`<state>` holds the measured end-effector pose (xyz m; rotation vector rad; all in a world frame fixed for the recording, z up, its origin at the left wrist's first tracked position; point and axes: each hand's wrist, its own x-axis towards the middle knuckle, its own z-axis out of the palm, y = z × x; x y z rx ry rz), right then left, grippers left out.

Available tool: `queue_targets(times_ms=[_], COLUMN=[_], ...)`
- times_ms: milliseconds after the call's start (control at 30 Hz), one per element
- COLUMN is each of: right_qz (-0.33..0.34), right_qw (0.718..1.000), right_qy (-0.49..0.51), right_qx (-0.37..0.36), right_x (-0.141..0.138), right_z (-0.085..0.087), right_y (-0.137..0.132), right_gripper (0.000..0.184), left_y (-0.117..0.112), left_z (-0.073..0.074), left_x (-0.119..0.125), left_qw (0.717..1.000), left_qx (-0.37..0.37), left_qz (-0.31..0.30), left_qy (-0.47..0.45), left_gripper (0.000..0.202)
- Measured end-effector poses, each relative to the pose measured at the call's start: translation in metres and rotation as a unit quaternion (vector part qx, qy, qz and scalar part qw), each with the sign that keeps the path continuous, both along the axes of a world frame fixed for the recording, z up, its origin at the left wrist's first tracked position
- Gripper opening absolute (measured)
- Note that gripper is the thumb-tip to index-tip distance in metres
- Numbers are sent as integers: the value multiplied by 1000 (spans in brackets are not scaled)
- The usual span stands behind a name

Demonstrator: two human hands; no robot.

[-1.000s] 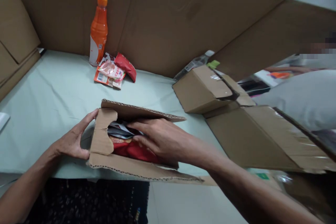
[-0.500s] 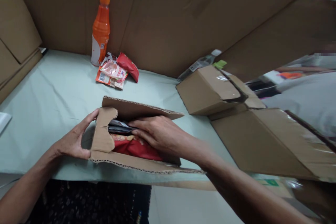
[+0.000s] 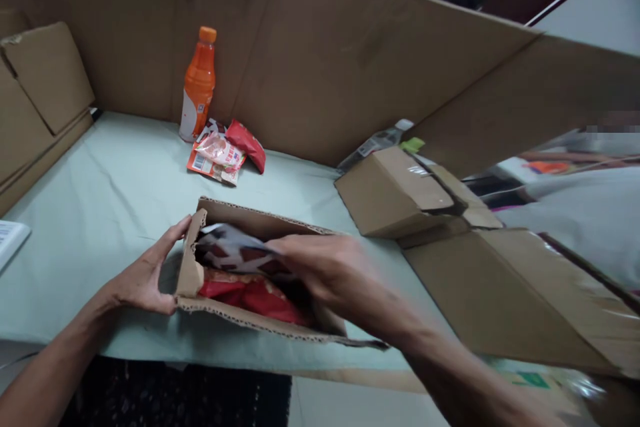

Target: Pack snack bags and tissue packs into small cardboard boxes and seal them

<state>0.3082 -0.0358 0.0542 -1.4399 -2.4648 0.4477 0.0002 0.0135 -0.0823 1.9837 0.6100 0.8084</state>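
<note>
Lifted a bit higher than before, the white and dark packet point(image 3: 233, 250) is held by the right hand point(image 3: 337, 273) inside the box point(image 3: 250, 220) near the table point(image 3: 100, 180) edge, over a red packet point(image 3: 250, 295), while the left hand point(image 3: 143, 277) grips the box end to keep it steady.

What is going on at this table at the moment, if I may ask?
A person works with both bare hands at an open cardboard box on the near edge of the table. The left hand holds the box's left end, while the right hand reaches inside onto a white-and-dark packet lying over red packets; motion blur hides whether it grips. Behind, an orange bottle stands beside some snack packets.
</note>
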Motion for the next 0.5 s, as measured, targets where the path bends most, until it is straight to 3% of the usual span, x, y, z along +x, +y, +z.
queue_targets(times_ms=[100,200,300,367,500], right_qz=[-92,-230,-302,-307,-266], right_qw=[982,915,871,877,941], right_qy=[138,270,301,268,142], right_qx=[85,190,246,255,155], right_x=[26,51,72,82,86], right_z=[22,44,53,47,7], right_y=[-3,9,34,57,105], right_gripper=[28,11,6,10,20], left_y=[2,4,5,6,7], left_z=[1,4,6,7,6], left_x=[-5,-14,-21,-23,-23], left_qw=[1000,997,994,994,994], left_qx=[18,25,28,33,32], left_qz=[22,69,100,107,109], left_qy=[3,16,13,8,3], left_gripper=[124,123,120,118,114])
